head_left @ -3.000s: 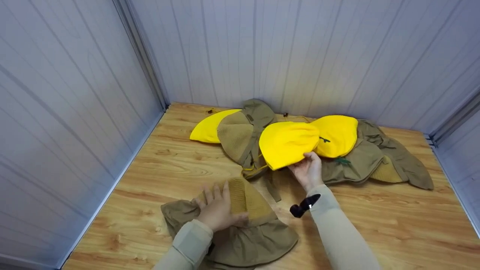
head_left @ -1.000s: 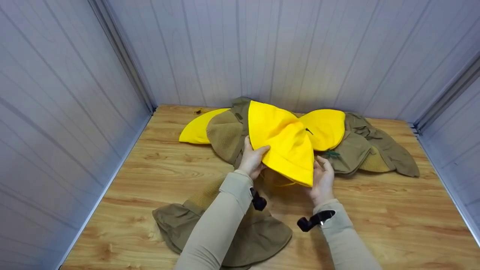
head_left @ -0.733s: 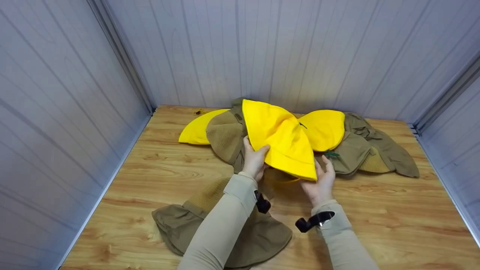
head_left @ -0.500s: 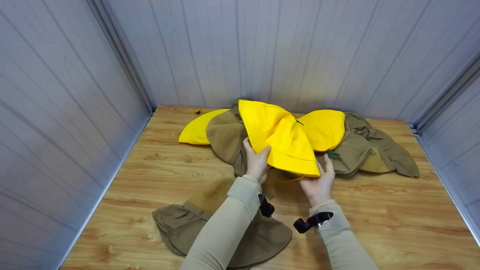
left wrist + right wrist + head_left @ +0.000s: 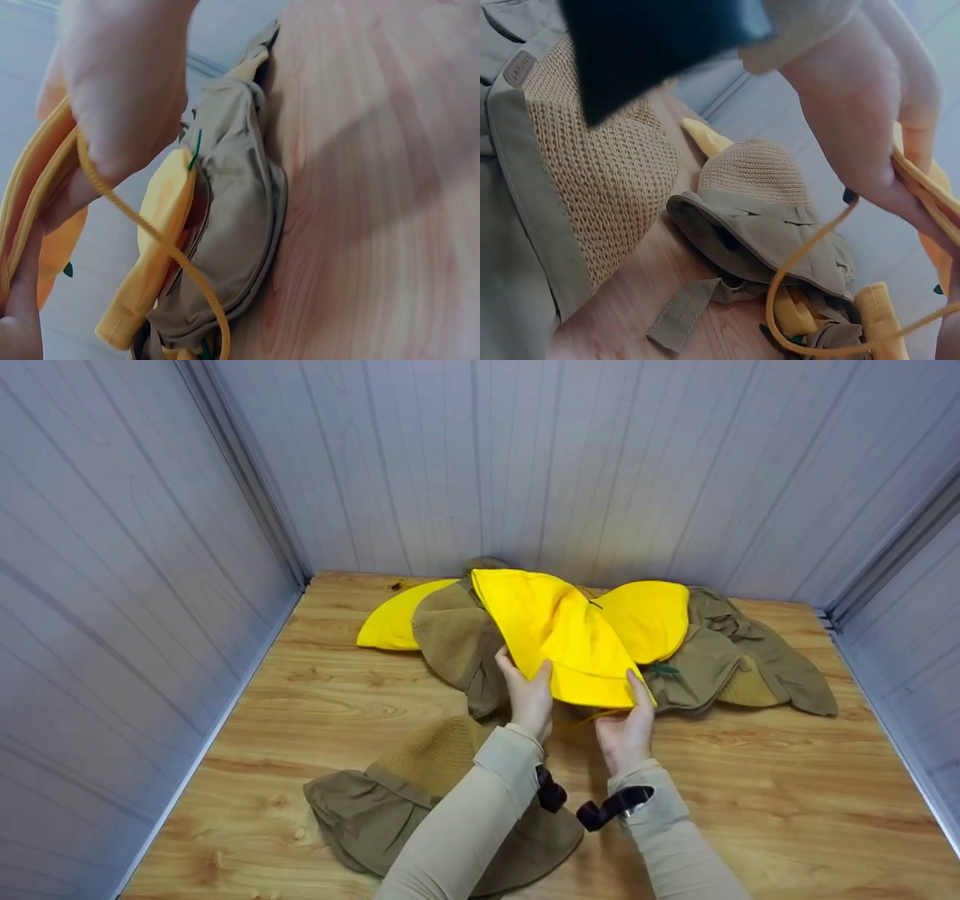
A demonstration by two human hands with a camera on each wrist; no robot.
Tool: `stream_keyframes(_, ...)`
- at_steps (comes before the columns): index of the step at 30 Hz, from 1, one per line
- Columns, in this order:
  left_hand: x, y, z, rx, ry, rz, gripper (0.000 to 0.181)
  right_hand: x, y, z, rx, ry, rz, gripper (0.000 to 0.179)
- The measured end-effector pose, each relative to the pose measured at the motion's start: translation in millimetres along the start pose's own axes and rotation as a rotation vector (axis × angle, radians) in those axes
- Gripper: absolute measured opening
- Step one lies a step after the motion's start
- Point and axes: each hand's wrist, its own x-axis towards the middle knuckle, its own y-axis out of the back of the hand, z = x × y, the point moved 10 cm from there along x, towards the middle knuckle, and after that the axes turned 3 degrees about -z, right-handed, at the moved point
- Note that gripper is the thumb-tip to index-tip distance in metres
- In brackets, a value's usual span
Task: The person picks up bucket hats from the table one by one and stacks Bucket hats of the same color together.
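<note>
Head camera: above me, looking forward and down over the wooden tabletop (image 5: 787,780) to the back wall (image 5: 450,457); widest and farthest view, my left hand (image 5: 531,701) and right hand (image 5: 628,735) near its middle.
Left wrist camera (image 5: 551,791): very close to my left hand, facing across toward the olive hat (image 5: 705,660) on my right; tilted, the tabletop standing along its right side.
Right wrist camera (image 5: 596,814): equally close to my right hand, facing the hats on my left, the near knit hat (image 5: 600,157) large; also tilted.
Yellow hat (image 5: 570,645): in all three views; both wrist views share its rim and cord (image 5: 776,289).
</note>
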Motion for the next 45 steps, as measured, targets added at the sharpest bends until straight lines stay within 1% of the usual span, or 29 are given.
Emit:
stream_keyframes(2,-2.5,-2.0,-1.6,-0.004,-0.007,0.004,0.054,-0.5,1.5,-0.6,-0.014,0.013,0.021,0.038)
stream_keyframes(5,-6.9,-3.9,-5.6,-0.001,-0.005,0.015,0.054,-1.2,3.5,-2.5,-0.067,0.033,0.041,0.048)
stream_keyframes(9,-11.2,-7.9,-10.0,-0.007,0.0,0.003,0.054,-3.0,6.7,-8.2,-0.133,0.088,0.065,0.056)
stream_keyframes(11,-12.2,-10.0,-10.4,-0.005,-0.001,-0.01,0.053,-4.0,6.7,-12.6,-0.176,0.128,0.063,0.058)
stream_keyframes(14,-11.2,-10.1,-10.5,-0.011,0.003,-0.014,0.054,-5.7,5.9,-18.1,-0.238,0.169,0.054,0.06)
stream_keyframes(17,-9.9,-7.8,-10.6,-0.015,0.027,-0.012,0.059,-6.9,4.4,-21.7,-0.273,0.182,0.04,0.062)
stream_keyframes(22,-8.1,-2.6,-11.3,-0.025,0.07,-0.015,0.075,-10.1,6.9,-27.5,-0.297,0.187,0.066,0.065)
stream_keyframes(25,-7.4,1.1,-12.8,-0.035,0.091,-0.026,0.079,-12.4,10.2,-29.5,-0.321,0.177,0.076,0.065)
stream_keyframes(28,-4.1,5.9,-12.3,-0.046,0.1,-0.036,0.075,-13.5,15.4,-31.3,-0.332,0.16,0.095,0.063)
stream_keyframes(32,3.1,16.5,-11.0,-0.02,0.125,-0.023,0.075,-15.5,23.8,-35.5,-0.329,0.147,0.11,0.054)
stream_keyframes(35,7.9,25.5,-9.5,0.013,0.152,-0.008,0.075,-17.8,29.6,-40.1,-0.333,0.143,0.102,0.046)
stream_keyframes(39,14.0,35.3,-3.8,0.034,0.173,0.003,0.066,-20.7,34.7,-47.6,-0.353,0.145,0.092,0.04)
stream_keyframes(41,15.9,39.2,-2.5,0.029,0.199,0.007,0.062,-21.5,36.6,-51.2,-0.359,0.143,0.086,0.039)
stream_keyframes(45,17.7,44.0,-2.8,0.019,0.257,0.009,0.062,-23.0,38.9,-58.0,-0.373,0.137,0.077,0.041)
